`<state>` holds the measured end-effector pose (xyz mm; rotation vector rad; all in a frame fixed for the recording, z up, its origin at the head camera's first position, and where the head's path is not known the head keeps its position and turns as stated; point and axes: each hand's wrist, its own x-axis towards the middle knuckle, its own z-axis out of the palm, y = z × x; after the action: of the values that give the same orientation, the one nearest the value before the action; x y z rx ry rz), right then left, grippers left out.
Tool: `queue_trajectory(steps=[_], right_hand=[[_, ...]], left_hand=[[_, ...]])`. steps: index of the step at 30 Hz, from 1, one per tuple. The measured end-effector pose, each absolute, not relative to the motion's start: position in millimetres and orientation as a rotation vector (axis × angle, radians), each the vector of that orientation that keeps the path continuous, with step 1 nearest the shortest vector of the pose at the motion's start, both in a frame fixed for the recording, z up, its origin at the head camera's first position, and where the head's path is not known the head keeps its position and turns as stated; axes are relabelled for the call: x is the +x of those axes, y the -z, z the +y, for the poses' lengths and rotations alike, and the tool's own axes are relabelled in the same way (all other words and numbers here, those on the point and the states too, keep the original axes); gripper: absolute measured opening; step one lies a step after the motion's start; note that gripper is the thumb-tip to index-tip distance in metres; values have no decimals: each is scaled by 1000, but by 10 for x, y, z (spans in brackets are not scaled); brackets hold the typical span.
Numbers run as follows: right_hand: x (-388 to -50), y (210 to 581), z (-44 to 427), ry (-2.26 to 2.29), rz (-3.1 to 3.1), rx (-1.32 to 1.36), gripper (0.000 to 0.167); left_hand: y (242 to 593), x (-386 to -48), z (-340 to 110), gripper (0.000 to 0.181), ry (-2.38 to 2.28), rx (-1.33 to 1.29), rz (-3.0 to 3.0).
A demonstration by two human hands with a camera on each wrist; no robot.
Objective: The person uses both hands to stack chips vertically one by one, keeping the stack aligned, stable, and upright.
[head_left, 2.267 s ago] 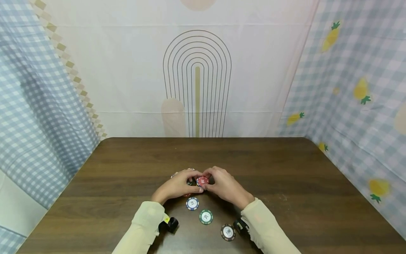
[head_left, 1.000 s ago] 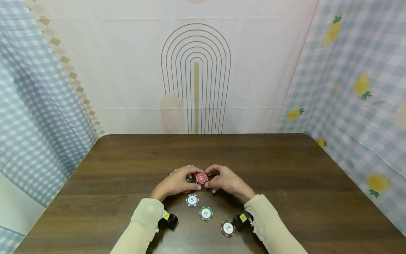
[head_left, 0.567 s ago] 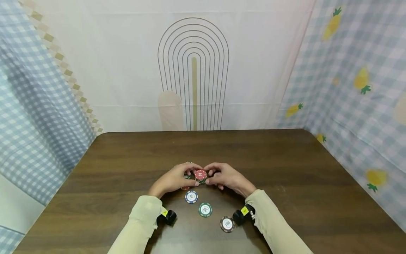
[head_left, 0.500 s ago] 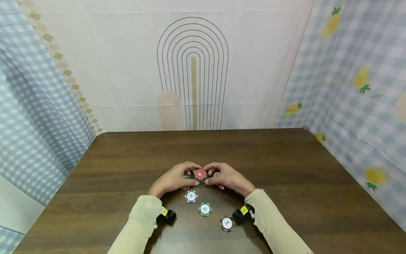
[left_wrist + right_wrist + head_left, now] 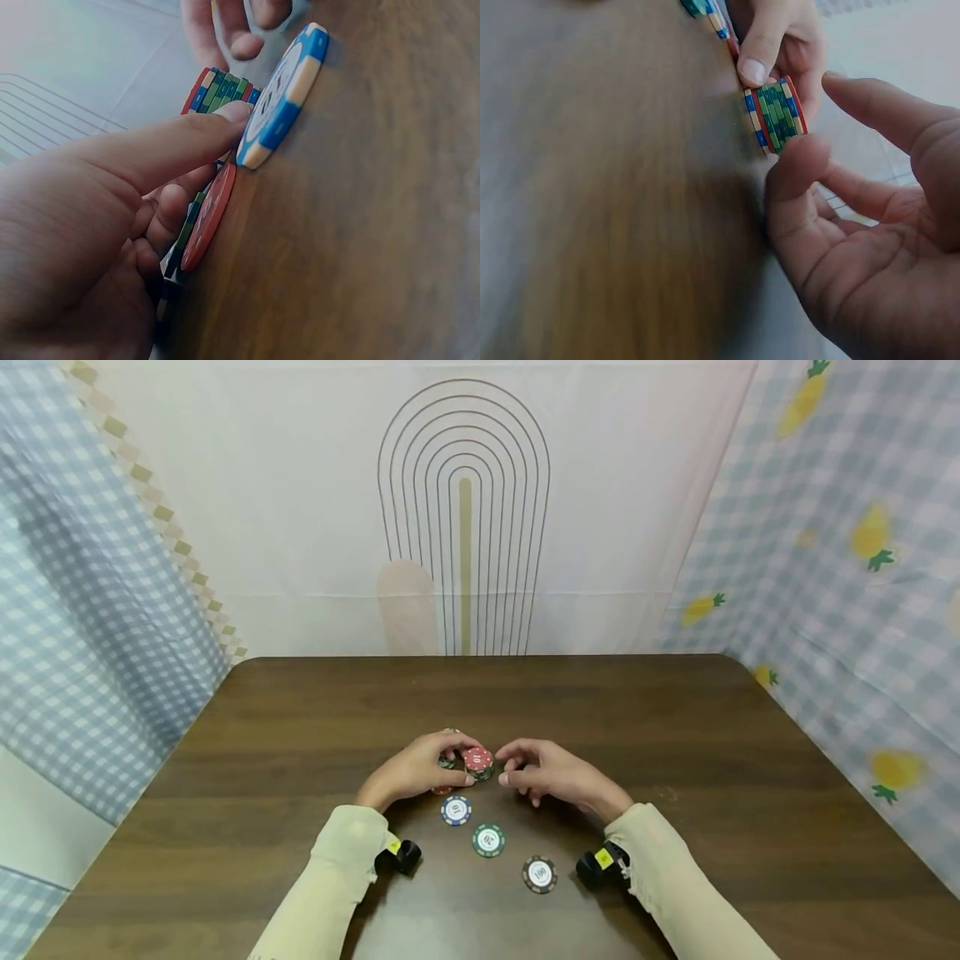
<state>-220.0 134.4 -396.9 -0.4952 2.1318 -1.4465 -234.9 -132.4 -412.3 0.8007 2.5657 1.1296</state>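
A short stack of poker chips [image 5: 478, 762] stands on the table, a red chip marked 10 on top and green, blue and red edges beneath. My left hand [image 5: 415, 768] steadies it from the left, thumb [image 5: 756, 67] at the near side and fingers curved round the far side. Just right of the stack, my right hand [image 5: 561, 775] hovers apart from it, fingers loosely bent with nothing between them. Under and beside the left hand lie a red chip [image 5: 210, 217] and a green-edged chip [image 5: 182, 232], partly hidden by the fingers.
Nearer the front a blue chip [image 5: 456, 811], a green chip [image 5: 488, 841] and a black chip [image 5: 540, 875] lie flat in a slanting row. The brown wooden table [image 5: 675, 727] extends to a white cloth backdrop [image 5: 300, 527].
Both hands were at the stack earlier; the right hand has now drawn away to the right. My left hand stays at the stack. The head view has tilted down slightly.
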Motion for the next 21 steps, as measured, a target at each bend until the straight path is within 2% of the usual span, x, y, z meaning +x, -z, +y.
queue_trajectory(steps=[15, 21], right_hand=[[-1745, 3773, 1605, 1097, 2384, -769, 33], [-1542, 3751, 1686, 1056, 2375, -787, 35]], left_hand=[[4126, -2340, -1316, 45, -1125, 801, 2565], [4116, -2340, -1326, 44, -1124, 800, 2569]])
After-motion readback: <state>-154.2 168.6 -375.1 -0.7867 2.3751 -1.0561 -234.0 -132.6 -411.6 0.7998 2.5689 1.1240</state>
